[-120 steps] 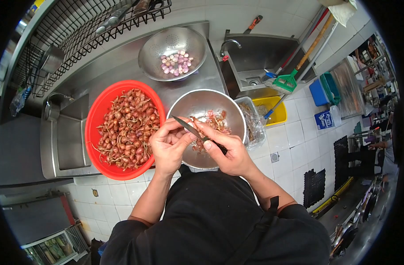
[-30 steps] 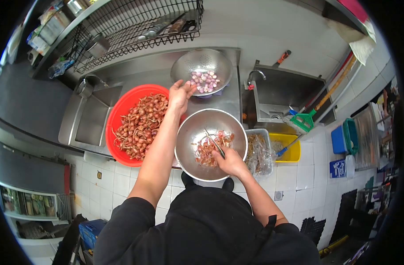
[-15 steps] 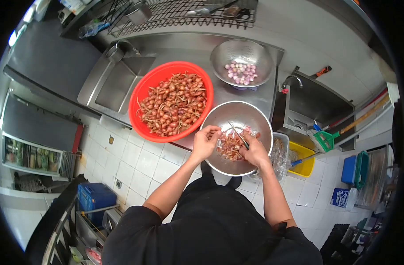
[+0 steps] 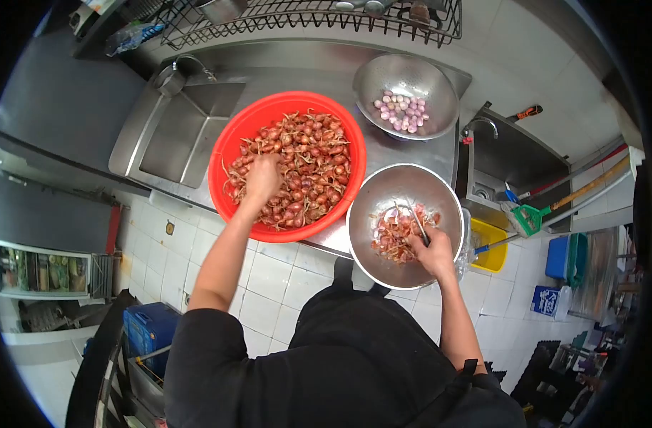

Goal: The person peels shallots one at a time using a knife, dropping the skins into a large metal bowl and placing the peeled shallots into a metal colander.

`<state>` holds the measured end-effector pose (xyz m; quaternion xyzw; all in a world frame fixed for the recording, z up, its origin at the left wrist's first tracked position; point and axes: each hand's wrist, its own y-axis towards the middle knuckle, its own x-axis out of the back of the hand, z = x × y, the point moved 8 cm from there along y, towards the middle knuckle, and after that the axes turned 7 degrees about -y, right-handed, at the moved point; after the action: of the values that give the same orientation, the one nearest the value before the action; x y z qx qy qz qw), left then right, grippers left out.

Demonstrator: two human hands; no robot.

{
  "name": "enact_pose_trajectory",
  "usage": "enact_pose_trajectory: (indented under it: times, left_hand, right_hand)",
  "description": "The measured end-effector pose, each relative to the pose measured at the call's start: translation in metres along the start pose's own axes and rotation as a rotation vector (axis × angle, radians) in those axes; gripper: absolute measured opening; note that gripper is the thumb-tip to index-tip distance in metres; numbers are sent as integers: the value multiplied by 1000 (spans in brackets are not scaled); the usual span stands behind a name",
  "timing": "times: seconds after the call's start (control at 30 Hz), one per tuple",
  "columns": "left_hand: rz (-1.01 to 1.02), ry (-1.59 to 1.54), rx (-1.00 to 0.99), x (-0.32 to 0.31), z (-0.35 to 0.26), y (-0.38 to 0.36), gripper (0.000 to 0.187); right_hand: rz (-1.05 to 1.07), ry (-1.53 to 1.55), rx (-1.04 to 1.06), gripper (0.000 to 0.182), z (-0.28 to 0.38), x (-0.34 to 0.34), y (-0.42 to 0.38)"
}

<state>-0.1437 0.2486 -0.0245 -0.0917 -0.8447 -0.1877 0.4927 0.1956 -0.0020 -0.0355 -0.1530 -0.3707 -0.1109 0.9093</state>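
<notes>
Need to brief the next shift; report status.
Left hand at unpeeled shallots in red tub. Right hand holding knife over steel bowl. Peeled shallots in colander. No obstruction visible.

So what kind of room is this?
Probably a restaurant kitchen: there's a steel counter with a sink set in it, a wire rack above, and a big red tub heaped with unpeeled shallots.

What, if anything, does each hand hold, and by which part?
The right hand holds a narrow metal knife by its dark handle. Whether the left hand, among small reddish shallots, grips one cannot be told.
</notes>
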Motion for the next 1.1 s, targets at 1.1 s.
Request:
enact_pose_trajectory:
  times: [1.1]
  left_hand:
    - [188,-1626,137,-49,-261,-104,23]
  right_hand:
    - [-89,757,258,46,53,36,-64]
